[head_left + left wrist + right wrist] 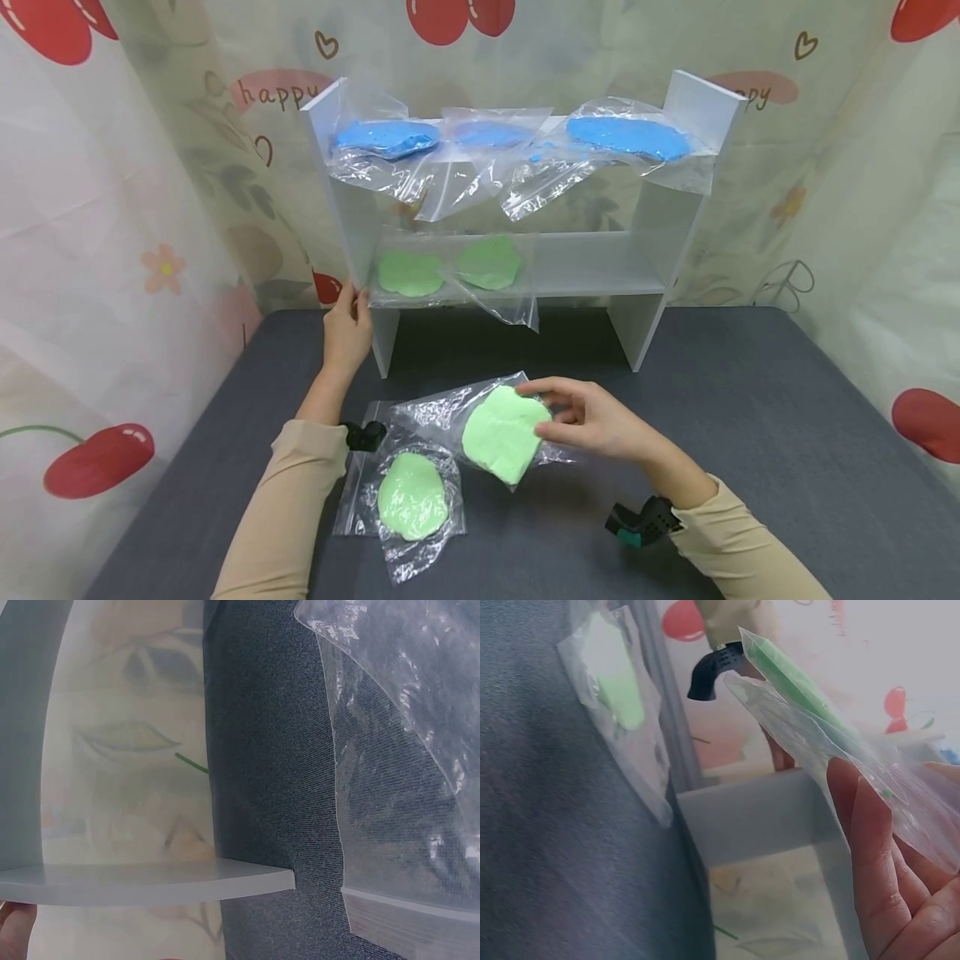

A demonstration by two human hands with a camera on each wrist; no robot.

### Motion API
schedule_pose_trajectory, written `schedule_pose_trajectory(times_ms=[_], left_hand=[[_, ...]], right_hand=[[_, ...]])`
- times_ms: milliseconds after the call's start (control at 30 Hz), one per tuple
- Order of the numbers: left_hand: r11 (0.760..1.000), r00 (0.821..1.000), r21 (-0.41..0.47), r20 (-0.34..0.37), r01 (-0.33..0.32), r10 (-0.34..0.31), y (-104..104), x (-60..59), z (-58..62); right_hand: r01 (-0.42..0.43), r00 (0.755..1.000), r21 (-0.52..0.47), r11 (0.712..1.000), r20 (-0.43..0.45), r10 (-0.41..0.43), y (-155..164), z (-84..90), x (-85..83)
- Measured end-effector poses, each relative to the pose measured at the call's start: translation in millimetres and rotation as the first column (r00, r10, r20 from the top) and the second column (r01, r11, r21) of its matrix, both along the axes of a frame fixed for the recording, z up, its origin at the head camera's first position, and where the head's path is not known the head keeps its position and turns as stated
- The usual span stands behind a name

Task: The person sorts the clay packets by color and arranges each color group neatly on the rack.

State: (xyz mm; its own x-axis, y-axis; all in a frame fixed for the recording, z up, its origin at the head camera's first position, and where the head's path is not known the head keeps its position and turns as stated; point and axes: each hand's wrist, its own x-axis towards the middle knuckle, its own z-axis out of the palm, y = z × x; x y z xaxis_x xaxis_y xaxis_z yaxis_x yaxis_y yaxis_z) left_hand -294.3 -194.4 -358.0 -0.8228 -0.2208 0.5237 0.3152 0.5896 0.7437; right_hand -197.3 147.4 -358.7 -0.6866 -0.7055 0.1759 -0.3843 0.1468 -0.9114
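My right hand [592, 417] pinches a clear zip bag [438, 417] with a flat light-green slab of clay-like stuff [501, 433] inside, tilted up over the table. In the right wrist view, the fingers [870, 840] press along the side of that bag. At the left side of a white two-tier shelf [585, 262], my left hand [348, 329] grips the panel's front edge near the middle board; only a bit of the hand shows in the left wrist view. A second bagged green slab [412, 498] lies on the table between the forearms.
The middle board carries two bagged green slabs [489, 262] on its left half. Along the top board lie several bagged blue slabs [628, 137], their bag ends hanging over the front. A dark grey cloth [750, 467] covers the table, with a printed curtain [855, 167] around it.
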Motion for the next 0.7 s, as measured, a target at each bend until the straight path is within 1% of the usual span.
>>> schedule_pose_trajectory(times_ms=[267,433,600,700], left_hand=[[1.0,1.0,-0.015,0.005,-0.001,0.001,-0.3,-0.2,0.1],[1.0,1.0,-0.017,0.005,-0.009,0.009,0.1,-0.1,0.8],[1.0,1.0,-0.005,0.02,0.003,-0.003,-0.2,0.8,1.1],[1.0,1.0,0.003,0.028,0.009,-0.009,-0.5,1.2,1.4]], right_hand=[[0.042,0.998,0.001,0.999,-0.041,-0.042,5.5,11.8,0.7],[0.049,0.996,-0.022,0.999,-0.068,-0.05,9.2,17.3,-0.2],[0.057,0.994,-0.034,0.998,-0.093,-0.06,12.8,22.0,-1.1],[0.06,0.994,-0.051,0.997,-0.089,-0.064,14.5,24.8,-1.4]])
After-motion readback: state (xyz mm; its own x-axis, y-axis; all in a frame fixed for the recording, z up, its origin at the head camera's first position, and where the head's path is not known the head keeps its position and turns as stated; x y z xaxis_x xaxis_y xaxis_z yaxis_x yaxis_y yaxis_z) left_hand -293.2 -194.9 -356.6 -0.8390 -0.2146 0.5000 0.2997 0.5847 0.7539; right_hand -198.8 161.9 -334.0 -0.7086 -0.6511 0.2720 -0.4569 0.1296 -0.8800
